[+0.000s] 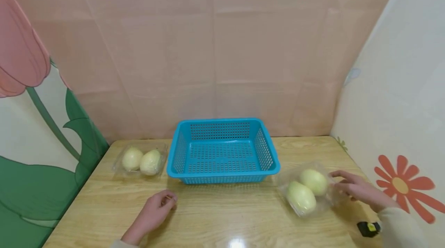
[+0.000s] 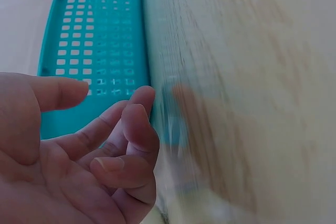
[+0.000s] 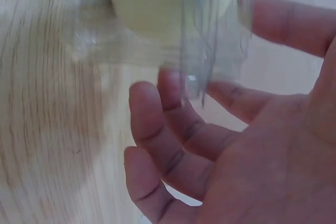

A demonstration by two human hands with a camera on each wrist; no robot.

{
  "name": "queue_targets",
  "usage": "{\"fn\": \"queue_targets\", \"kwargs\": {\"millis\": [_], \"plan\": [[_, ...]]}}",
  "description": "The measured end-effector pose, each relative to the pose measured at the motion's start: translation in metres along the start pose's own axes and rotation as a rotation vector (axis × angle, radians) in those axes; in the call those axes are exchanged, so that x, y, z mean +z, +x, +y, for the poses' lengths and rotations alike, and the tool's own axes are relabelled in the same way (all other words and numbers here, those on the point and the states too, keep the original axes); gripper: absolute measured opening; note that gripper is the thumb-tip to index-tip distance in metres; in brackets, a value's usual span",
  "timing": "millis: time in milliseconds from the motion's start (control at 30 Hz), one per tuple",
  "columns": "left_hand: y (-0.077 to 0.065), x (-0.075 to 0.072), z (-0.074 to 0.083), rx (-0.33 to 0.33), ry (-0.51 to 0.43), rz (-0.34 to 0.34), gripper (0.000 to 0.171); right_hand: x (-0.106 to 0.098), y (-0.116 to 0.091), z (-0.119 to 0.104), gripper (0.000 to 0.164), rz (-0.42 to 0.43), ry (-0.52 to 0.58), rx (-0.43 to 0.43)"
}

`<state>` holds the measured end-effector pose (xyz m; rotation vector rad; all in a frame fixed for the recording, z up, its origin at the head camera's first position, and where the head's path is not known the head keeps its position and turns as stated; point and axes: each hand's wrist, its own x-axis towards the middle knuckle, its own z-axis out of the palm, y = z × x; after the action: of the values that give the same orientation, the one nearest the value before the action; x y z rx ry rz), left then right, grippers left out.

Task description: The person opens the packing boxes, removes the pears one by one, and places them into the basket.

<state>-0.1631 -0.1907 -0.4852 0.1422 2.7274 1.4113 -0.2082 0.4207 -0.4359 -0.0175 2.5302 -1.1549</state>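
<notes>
Left hand (image 1: 157, 209) relaxed | right hand (image 1: 356, 188) pinches clear pack (image 1: 322, 203), right edge | 2 pale bulbs (image 1: 301, 197) inside, between hands

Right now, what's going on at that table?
A person's right hand is holding the edge of a clear plastic pack with two pale yellow-green, round things inside, to the right of a blue rectangular plastic basket. The left hand holds nothing, near the basket's front left corner. A second clear plastic pack sits on the wooden table, left of the basket. Both packs are outside it.
</notes>
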Motion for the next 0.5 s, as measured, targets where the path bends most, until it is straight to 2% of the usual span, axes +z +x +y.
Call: {"fn": "queue_targets", "kwargs": {"millis": [133, 267, 500], "plan": [[0.000, 0.001, 0.002, 0.009, 0.002, -0.005, 0.020, 0.003, -0.004, -0.002, 0.057, -0.067, -0.011, -0.022], [-0.001, 0.002, 0.004, 0.016, -0.013, -0.024, 0.021, 0.008, -0.005, -0.006, 0.050, -0.155, -0.002, -0.060], [-0.003, 0.005, 0.007, 0.050, -0.098, -0.082, 0.026, 0.026, -0.007, -0.022, 0.036, -0.252, 0.001, -0.095]]}}
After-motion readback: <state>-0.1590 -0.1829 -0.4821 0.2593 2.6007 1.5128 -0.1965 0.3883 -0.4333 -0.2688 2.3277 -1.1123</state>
